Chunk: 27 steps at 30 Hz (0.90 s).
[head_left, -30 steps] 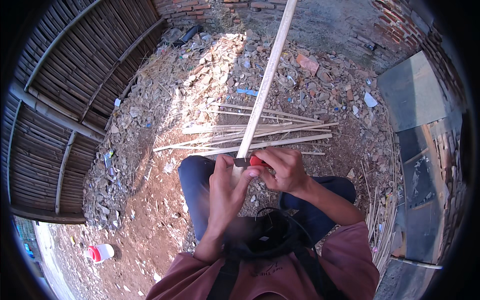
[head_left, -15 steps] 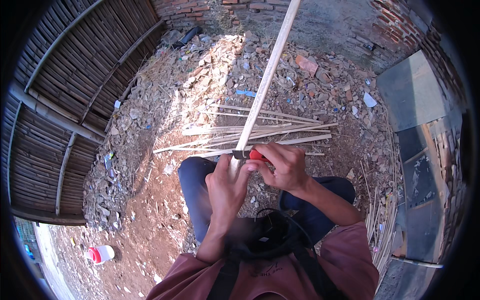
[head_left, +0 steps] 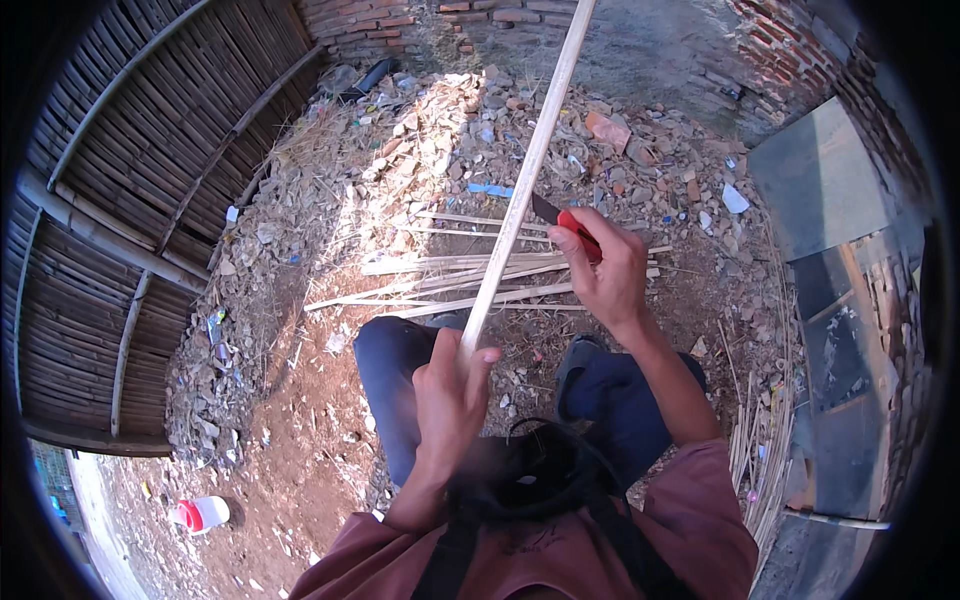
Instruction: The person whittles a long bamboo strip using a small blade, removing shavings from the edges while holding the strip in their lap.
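Note:
My left hand (head_left: 447, 395) is closed around the lower end of a long pale bamboo strip (head_left: 527, 180), which slants up and away past the rubble toward the brick wall. In my right hand (head_left: 613, 272) is a utility knife (head_left: 583, 236) with a red handle and a dark blade. The blade points up and left, just right of the strip and seemingly apart from it. Beyond my knees, several split bamboo strips (head_left: 430, 266) lie in a loose pile on the ground.
Broken brick and stone rubble (head_left: 420, 150) spreads to the brick wall (head_left: 640, 50). On the left stands a bamboo-slat panel (head_left: 130, 130). A container with a red lid (head_left: 205, 513) lies at lower left. Flat boards (head_left: 825, 190) lean at right, near more thin strips (head_left: 750, 440).
My right hand has moved away from my left, up and to the right, carrying the knife off the strip. My left hand keeps hold of the strip in nearly the same place.

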Tool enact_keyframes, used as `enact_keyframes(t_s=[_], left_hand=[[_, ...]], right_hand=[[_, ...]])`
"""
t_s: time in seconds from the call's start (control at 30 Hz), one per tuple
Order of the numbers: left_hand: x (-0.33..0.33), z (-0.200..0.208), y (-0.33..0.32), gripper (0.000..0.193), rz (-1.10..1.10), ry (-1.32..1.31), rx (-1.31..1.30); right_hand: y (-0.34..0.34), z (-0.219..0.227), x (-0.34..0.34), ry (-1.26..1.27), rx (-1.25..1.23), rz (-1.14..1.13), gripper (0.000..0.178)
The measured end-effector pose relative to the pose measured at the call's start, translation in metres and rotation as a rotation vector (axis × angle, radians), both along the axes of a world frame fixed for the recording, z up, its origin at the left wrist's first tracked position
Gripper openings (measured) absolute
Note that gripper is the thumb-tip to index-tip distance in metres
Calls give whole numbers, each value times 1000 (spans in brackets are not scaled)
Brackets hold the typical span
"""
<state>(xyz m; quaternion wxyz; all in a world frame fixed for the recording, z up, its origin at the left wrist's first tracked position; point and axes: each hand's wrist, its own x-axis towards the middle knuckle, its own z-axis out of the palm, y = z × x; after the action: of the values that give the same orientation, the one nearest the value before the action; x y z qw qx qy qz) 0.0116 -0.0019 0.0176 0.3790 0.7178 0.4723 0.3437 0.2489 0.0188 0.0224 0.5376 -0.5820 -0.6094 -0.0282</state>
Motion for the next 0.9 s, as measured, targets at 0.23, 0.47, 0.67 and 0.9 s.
enact_keyframes(t_s=[0.23,0.47,0.67,0.9], left_hand=[[-6,-5,3,33,-36,-46,-4],[-1,2,9,39,-114,-213,-24],[-2,-1,9,34,-105,-267,-43],[5,-1,6,26,-25,-217,30]], right_hand=[[-11,1,9,40,-78,94,23],[-19,-17,-22,-173,-16,419,27],[-20,-17,-33,-234,-32,421,30],[-25,-14,-37,-289,6,366,24]])
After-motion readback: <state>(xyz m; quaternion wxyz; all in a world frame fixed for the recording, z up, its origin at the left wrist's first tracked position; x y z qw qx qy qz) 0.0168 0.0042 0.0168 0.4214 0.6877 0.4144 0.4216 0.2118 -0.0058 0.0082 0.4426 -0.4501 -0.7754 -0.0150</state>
